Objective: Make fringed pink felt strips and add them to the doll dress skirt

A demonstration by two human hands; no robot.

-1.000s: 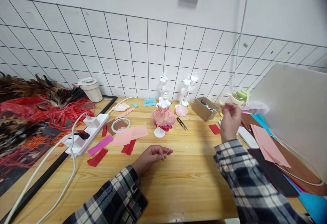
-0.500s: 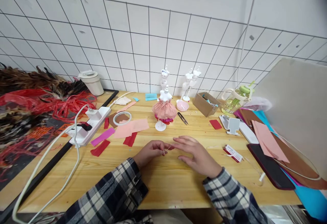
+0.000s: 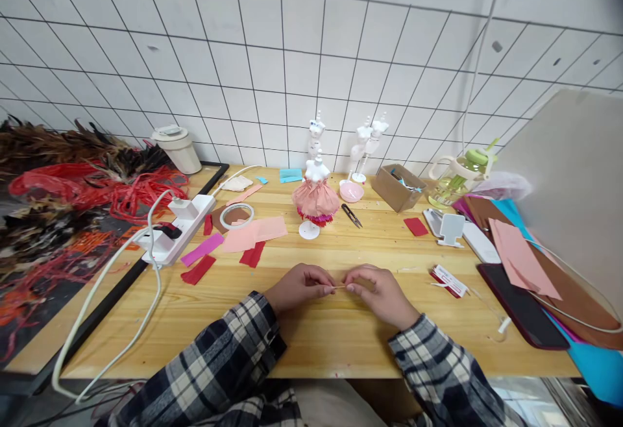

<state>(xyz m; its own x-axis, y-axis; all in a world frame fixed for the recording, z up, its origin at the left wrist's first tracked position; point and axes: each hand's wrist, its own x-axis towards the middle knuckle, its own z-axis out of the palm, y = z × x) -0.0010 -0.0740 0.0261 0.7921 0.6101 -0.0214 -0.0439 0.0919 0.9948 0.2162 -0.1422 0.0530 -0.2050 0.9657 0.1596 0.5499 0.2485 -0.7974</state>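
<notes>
Close together above the wooden table, my left hand (image 3: pixel 302 289) and my right hand (image 3: pixel 382 292) pinch the two ends of a thin pinkish strip (image 3: pixel 339 286). Only a short piece of it shows between the fingertips; its material is too small to make out. Beyond my hands stands a small white mannequin (image 3: pixel 317 171) wearing a ruffled peach skirt (image 3: pixel 315 199) with a magenta and red lower layer. To the right of its round base lie thread snips (image 3: pixel 351 215).
Peach paper pieces (image 3: pixel 256 232), red strips (image 3: pixel 198 270) and a tape roll (image 3: pixel 237 216) lie left. A power strip (image 3: pixel 182 229) with looping cables is farther left. At right are a cardboard box (image 3: pixel 398 187), a phone stand (image 3: pixel 450 228), a small white-and-red box (image 3: pixel 448 281) and a dark tablet-like slab (image 3: pixel 520 310).
My right hand has gone from spread fingers to a pinch on the strip, which now stretches between both hands. The view has tilted slightly.
</notes>
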